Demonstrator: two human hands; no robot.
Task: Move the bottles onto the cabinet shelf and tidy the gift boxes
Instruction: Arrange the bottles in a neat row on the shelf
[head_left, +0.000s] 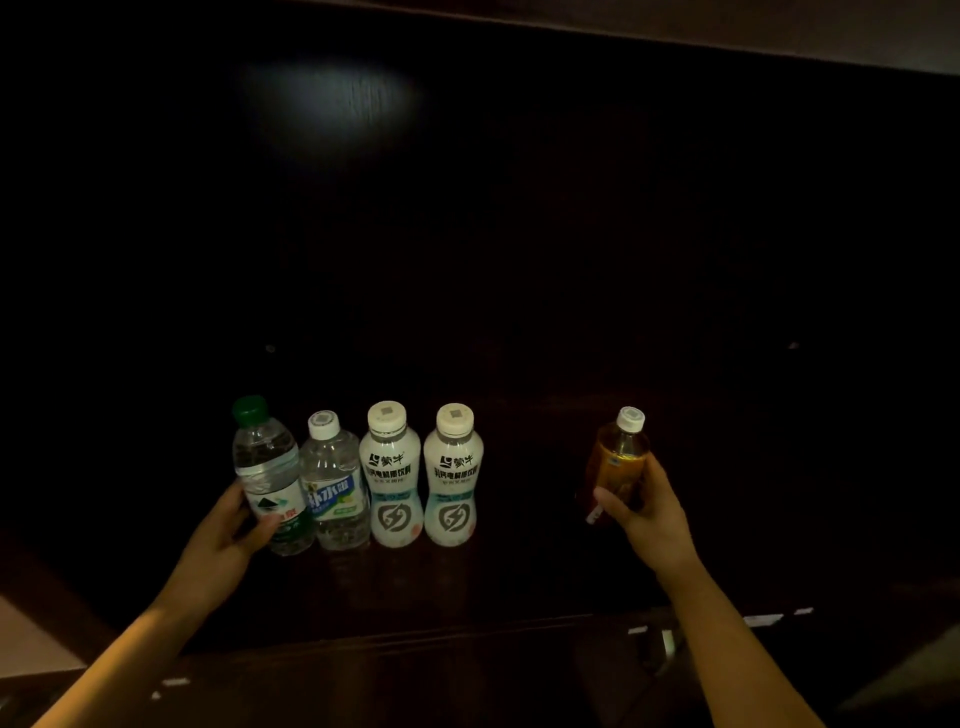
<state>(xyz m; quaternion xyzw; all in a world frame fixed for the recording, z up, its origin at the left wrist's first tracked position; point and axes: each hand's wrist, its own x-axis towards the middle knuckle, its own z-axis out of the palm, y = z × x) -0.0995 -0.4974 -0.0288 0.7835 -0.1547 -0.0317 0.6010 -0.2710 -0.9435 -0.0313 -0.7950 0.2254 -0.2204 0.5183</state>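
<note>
Dark wooden cabinet shelf (519, 582), dimly lit, takes a row of drinks as two bare arms reach in from the near edge. Left hand (228, 525) is wrapped round a clear green-capped water bottle (267, 478), tilted and touching the clear white-capped water bottle (332, 483); two white plastic drink bottles (389, 478) stand beside. Right hand (644, 504) holds an amber white-capped tea bottle (621, 462) well apart. Setting each upright and snug to the row looks best. No gift boxes show
</note>
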